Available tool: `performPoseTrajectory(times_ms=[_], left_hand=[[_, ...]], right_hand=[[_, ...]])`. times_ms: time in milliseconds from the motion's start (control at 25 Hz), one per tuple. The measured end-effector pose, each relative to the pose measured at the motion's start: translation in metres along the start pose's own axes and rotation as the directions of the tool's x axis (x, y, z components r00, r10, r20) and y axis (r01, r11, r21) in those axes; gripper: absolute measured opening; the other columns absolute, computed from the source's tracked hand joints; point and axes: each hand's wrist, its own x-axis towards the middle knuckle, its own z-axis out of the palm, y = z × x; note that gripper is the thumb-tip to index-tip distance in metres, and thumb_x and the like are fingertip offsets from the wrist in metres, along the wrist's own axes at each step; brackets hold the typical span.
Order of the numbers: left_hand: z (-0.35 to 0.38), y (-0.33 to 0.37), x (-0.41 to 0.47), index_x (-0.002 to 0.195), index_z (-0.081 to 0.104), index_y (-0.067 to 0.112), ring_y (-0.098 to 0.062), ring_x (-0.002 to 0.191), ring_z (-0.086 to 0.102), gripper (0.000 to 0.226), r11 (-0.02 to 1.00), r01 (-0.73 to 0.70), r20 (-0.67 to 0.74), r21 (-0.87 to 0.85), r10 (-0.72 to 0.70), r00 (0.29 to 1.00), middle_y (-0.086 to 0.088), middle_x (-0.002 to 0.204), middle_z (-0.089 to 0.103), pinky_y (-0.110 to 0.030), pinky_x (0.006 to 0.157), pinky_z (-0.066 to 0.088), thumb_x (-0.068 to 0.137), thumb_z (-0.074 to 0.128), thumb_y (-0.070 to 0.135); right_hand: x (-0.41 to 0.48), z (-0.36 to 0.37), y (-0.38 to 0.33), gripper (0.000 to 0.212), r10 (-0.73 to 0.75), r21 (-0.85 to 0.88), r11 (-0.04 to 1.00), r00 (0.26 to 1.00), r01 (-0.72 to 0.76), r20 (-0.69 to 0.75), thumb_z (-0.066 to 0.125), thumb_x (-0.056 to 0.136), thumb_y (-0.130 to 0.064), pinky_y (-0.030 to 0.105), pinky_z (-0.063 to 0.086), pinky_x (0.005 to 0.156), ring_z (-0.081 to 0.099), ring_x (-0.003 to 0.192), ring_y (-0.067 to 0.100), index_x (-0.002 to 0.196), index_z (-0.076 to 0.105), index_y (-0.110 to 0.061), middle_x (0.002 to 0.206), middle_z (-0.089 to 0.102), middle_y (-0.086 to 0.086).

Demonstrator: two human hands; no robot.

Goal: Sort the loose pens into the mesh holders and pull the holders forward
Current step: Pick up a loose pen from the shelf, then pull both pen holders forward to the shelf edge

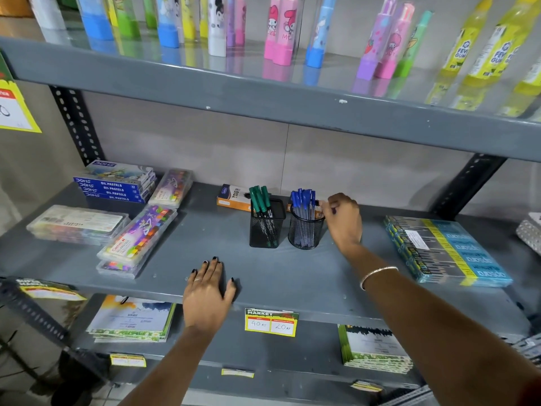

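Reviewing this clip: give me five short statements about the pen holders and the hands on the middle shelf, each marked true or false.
1. The square holder contains green pens. True.
2. The round holder contains red pens. False: they are blue pens.
3. The right hand is at the round holder's rim. True.
4. The left hand is lifting the square holder. False: it lies flat on the shelf.
5. The round holder stands left of the square one. False: right.

Green pens (261, 200) fill a black mesh holder (266, 227) (square one). Blue pens (303, 198) fill its round black neighbour (306, 232). The shelf (292, 273) is grey.
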Motion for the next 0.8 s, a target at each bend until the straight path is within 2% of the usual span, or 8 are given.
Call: performPoseTrajectory(times_ms=[80,160,280,360,520,600,800], left_hand=[[-0.006,0.019,0.01,0.13,0.047,0.004,-0.036,0.105,0.057,0.058,0.964,0.202,0.038,-0.172,-0.198,0.979,-0.02,0.114,0.063,-0.045,0.09,0.044,0.087,0.053,0.042],[-0.003,0.04,0.023,0.142,0.027,0.008,-0.035,0.117,0.048,0.08,0.882,0.324,0.107,-0.342,-0.306,0.946,-0.017,0.131,0.052,-0.046,0.093,0.043,0.081,0.063,0.045],[0.016,0.061,0.043,0.145,0.01,0.007,-0.028,0.132,0.029,0.106,0.786,0.303,0.14,-0.54,-0.271,0.952,-0.013,0.148,0.029,-0.043,0.106,0.029,0.07,0.076,0.042],[0.03,0.067,0.057,0.145,0.009,0.006,-0.029,0.133,0.027,0.113,0.77,0.301,0.127,-0.563,-0.279,0.952,-0.015,0.148,0.028,-0.042,0.107,0.027,0.065,0.081,0.038],[0.045,0.077,0.076,0.146,0.009,0.008,-0.033,0.13,0.029,0.116,0.761,0.294,0.089,-0.578,-0.3,0.95,-0.015,0.143,0.036,-0.045,0.106,0.026,0.061,0.084,0.034],[0.048,0.085,0.082,0.145,0.01,0.007,-0.034,0.129,0.031,0.114,0.774,0.284,0.069,-0.566,-0.298,0.952,-0.014,0.141,0.041,-0.048,0.108,0.02,0.062,0.083,0.034],[0.051,0.098,0.09,0.143,0.013,0.003,-0.031,0.124,0.041,0.108,0.813,0.284,0.033,-0.508,-0.311,0.95,-0.016,0.134,0.049,-0.044,0.111,0.004,0.064,0.08,0.036]], right_hand=[[-0.015,0.005,0.009,0.044,0.044,0.085,0.995,0.999,-0.043,-0.003,0.069,0.082,-0.032,0.042,0.05,0.091,0.057,0.109,0.032,0.115,0.058,-0.005,0.111,0.064,0.015],[-0.032,0.016,0.017,0.068,0.107,0.12,0.987,0.994,-0.108,0.017,0.076,0.076,-0.034,0.041,0.04,0.102,0.045,0.123,0.031,0.13,0.047,-0.005,0.126,0.055,0.015],[-0.047,0.042,0.023,0.099,0.203,0.211,0.953,0.976,-0.216,0.079,0.084,0.066,-0.032,0.043,0.033,0.111,0.033,0.135,0.031,0.143,0.029,-0.005,0.14,0.043,0.016],[-0.048,0.062,0.025,0.109,0.226,0.268,0.933,0.971,-0.239,0.082,0.087,0.061,-0.028,0.044,0.03,0.115,0.03,0.139,0.031,0.146,0.024,-0.005,0.146,0.037,0.017],[-0.045,0.082,0.03,0.111,0.248,0.305,0.919,0.968,-0.248,0.04,0.088,0.06,-0.022,0.041,0.028,0.115,0.03,0.14,0.033,0.146,0.021,0.0,0.15,0.033,0.019],[-0.041,0.087,0.034,0.111,0.26,0.299,0.919,0.965,-0.256,0.025,0.088,0.06,-0.024,0.042,0.031,0.115,0.032,0.14,0.033,0.146,0.022,-0.002,0.149,0.035,0.017],[-0.04,0.091,0.033,0.102,0.271,0.223,0.938,0.962,-0.267,0.012,0.084,0.065,-0.029,0.042,0.038,0.11,0.04,0.135,0.033,0.144,0.026,-0.003,0.143,0.043,0.017]])
